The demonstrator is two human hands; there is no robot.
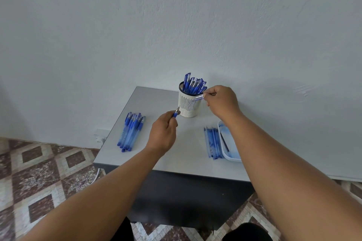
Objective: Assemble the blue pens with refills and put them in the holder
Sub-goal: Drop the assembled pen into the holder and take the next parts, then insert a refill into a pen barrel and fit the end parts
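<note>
The fingers (172,118) of the left hand (163,136) are curled round a blue pen tip section (176,113), its silvery cone pointing up and away toward the holder. The fingers (207,95) of the right hand (222,101) pinch one end of a translucent pen barrel (198,98), which projects leftward across the front of the holder (189,104); whether it touches the holder wall cannot be told. The two parts are apart and not yet joined. Handling judgement: both parts look like light, stiff, smooth plastic, so a modest pinch should suffice; the barrel is best taken near the open end for control, and the tip section by its blue grip collar, clear of the point. The refills (212,142), lying in a row on the desk (156,101) just left of the white tray (231,148), look thin and would probably flex, so take one near the middle and feed it in straight. The holder, white and slotted, stands at the back of the desk and already carries a cluster of capped pens (194,84). A further group of blue pens (131,131) lies flat on the left side of the desk, well apart from both hands.
</note>
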